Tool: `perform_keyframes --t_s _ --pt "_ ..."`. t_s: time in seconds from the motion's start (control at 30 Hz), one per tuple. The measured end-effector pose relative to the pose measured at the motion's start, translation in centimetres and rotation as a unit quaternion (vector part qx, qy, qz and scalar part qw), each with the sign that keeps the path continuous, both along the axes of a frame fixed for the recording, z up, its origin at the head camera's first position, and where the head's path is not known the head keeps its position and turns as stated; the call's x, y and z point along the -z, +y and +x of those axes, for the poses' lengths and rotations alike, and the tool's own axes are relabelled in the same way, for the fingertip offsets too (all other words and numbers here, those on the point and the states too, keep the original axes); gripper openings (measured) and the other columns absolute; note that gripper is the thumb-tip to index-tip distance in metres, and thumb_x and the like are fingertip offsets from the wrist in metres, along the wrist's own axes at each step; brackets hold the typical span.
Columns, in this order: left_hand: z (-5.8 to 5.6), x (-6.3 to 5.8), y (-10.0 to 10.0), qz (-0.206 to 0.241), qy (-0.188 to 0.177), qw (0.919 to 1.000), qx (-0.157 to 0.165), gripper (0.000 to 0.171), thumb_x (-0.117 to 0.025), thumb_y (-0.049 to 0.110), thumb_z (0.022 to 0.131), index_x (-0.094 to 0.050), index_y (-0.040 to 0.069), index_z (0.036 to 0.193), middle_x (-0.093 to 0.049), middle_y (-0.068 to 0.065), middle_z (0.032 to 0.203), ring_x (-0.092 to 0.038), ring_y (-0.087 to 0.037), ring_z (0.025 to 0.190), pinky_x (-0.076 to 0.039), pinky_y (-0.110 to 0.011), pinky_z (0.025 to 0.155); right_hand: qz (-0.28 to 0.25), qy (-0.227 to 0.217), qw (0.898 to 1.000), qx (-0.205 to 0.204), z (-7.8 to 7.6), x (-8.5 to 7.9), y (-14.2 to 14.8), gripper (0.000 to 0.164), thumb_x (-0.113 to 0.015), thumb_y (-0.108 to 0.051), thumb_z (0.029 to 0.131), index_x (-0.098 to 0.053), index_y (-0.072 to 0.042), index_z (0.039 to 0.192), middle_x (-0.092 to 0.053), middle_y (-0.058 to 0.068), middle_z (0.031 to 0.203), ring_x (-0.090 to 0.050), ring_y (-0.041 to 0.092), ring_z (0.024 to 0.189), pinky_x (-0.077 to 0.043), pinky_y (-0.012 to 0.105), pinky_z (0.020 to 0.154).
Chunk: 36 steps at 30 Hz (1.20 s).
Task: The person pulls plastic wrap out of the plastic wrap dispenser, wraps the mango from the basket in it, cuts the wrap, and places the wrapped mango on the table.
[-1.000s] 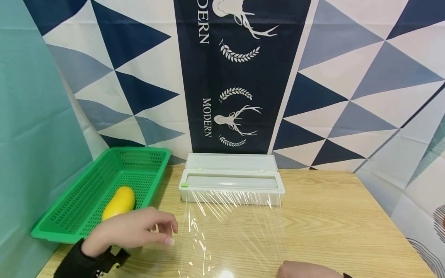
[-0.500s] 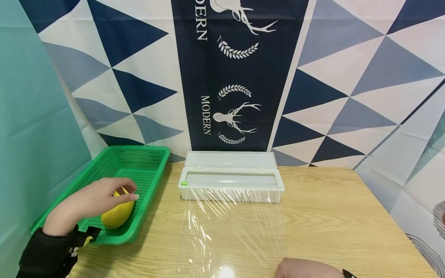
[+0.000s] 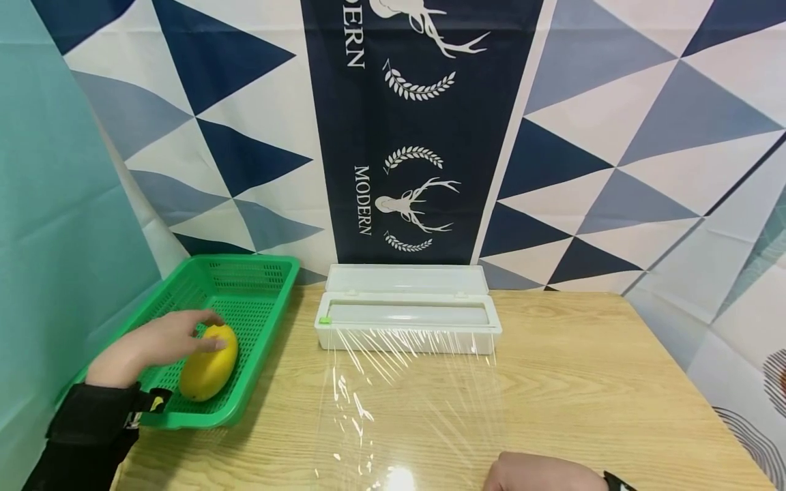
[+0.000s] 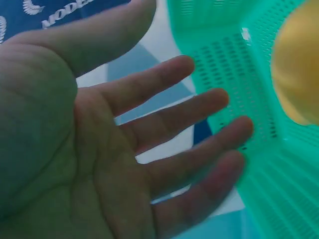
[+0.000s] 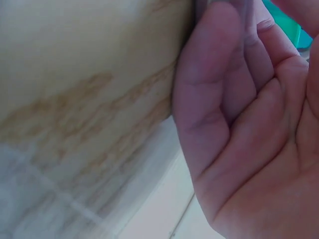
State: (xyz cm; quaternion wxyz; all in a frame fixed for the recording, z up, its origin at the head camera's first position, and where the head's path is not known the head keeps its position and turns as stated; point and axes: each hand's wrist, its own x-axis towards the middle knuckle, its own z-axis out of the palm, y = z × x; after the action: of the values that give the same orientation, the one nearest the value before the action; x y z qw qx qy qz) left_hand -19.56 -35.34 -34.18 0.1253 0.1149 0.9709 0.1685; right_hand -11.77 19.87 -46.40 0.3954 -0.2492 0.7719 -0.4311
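Observation:
In the head view my left hand (image 3: 168, 341) is over the green basket (image 3: 248, 382), thumb and fingers spread above a yellow mango (image 3: 205, 372) lying in it. The left wrist view shows that hand's fingers extended, apart from the mango (image 4: 299, 64). Clear cling film (image 3: 408, 409) stretches toward the front from a white cling film box (image 3: 405, 341) whose lid stands raised. At the bottom edge, my right hand (image 3: 540, 472) holds the film's near end. In the right wrist view its fingers (image 5: 204, 99) are curled; the film between them barely shows.
A wooden table (image 3: 571, 382) bears the basket and the box. Patterned cloth (image 3: 258, 123) hangs behind, and a teal cloth (image 3: 67, 204) closes off the left side. A small green slider (image 3: 325, 320) sits on the box's left end.
My left hand has moved left from beside the film to over the basket, then lowered slightly around the mango's top. The right hand and the film have stayed almost still.

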Motion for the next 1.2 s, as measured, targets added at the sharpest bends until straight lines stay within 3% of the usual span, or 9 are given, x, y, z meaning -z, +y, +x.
perform_keyframes --t_s 0.1,0.2,0.3,0.57,0.77,1.03,1.2 --pt "-0.4 0.6 -0.3 -0.008 -0.033 0.9994 -0.003 0.066 -0.068 0.040 0.094 -0.051 -0.009 0.136 -0.050 -0.037 0.131 -0.045 -0.059 0.120 -0.045 -0.061 0.089 0.037 0.065 0.997 -0.026 0.1 -0.3 -0.2 0.031 -0.073 -0.044 0.084 -0.071 -0.026 0.059 -0.049 -0.019 0.047 -0.031 -0.005 0.036 -0.019 0.017 0.029" --pt "-0.7 0.9 -0.3 -0.024 -0.046 0.9986 -0.009 0.073 -0.069 0.042 0.092 -0.048 -0.011 0.138 -0.048 -0.040 0.131 -0.043 -0.060 0.119 -0.045 -0.062 0.090 0.070 0.141 0.985 -0.070 0.1 -0.4 -0.4 0.033 -0.068 -0.048 0.087 -0.069 -0.031 0.059 -0.046 -0.025 0.047 -0.028 -0.008 0.034 -0.019 0.016 0.026" --pt "-1.0 1.0 -0.2 -0.030 -0.058 0.9977 -0.017 0.077 -0.070 0.043 0.091 -0.045 -0.011 0.140 -0.046 -0.041 0.132 -0.043 -0.060 0.119 -0.045 -0.061 0.090 0.077 0.180 0.975 -0.106 0.1 -0.4 -0.4 0.031 -0.064 -0.052 0.090 -0.071 -0.034 0.066 -0.049 -0.028 0.049 -0.030 -0.011 0.034 -0.022 0.016 0.024" --pt "-2.2 1.1 -0.7 -0.041 -0.081 0.9954 -0.032 0.077 -0.073 0.038 0.090 -0.044 -0.014 0.140 -0.047 -0.041 0.130 -0.044 -0.060 0.118 -0.046 -0.061 0.089 0.058 0.180 0.974 -0.124 -0.1 -0.4 -0.5 0.024 -0.064 -0.046 0.092 -0.075 -0.033 0.075 -0.052 -0.030 0.055 -0.032 -0.013 0.038 -0.023 0.014 0.027" --pt "-2.9 1.6 -1.0 -0.037 -0.093 0.9939 -0.046 0.080 -0.077 0.038 0.087 -0.045 -0.014 0.139 -0.046 -0.041 0.130 -0.051 -0.056 0.112 -0.050 -0.055 0.082 0.056 0.204 0.966 -0.147 0.0 -0.5 -0.6 0.027 -0.061 -0.051 0.093 -0.076 -0.033 0.080 -0.054 -0.031 0.058 -0.036 -0.015 0.039 -0.026 0.014 0.027" --pt "-3.6 2.4 -0.9 -0.039 -0.122 0.9888 -0.076 0.087 -0.079 0.042 0.084 -0.043 -0.011 0.142 -0.041 -0.043 0.132 -0.059 -0.042 0.098 -0.054 -0.046 0.065 0.100 0.193 0.972 -0.092 0.2 -0.5 -0.5 0.028 -0.065 -0.049 0.091 -0.072 -0.035 0.068 -0.050 -0.028 0.050 -0.035 -0.011 0.036 -0.023 0.014 0.027" --pt "-3.9 2.5 -0.4 -0.045 -0.138 0.9854 -0.089 0.095 -0.082 0.043 0.081 -0.037 -0.009 0.147 -0.042 -0.040 0.134 -0.057 -0.039 0.099 -0.052 -0.044 0.068 0.098 0.198 0.970 -0.103 0.1 -0.2 -0.4 0.025 -0.066 -0.044 0.091 -0.073 -0.035 0.069 -0.050 -0.029 0.051 -0.034 -0.011 0.037 -0.023 0.013 0.028"
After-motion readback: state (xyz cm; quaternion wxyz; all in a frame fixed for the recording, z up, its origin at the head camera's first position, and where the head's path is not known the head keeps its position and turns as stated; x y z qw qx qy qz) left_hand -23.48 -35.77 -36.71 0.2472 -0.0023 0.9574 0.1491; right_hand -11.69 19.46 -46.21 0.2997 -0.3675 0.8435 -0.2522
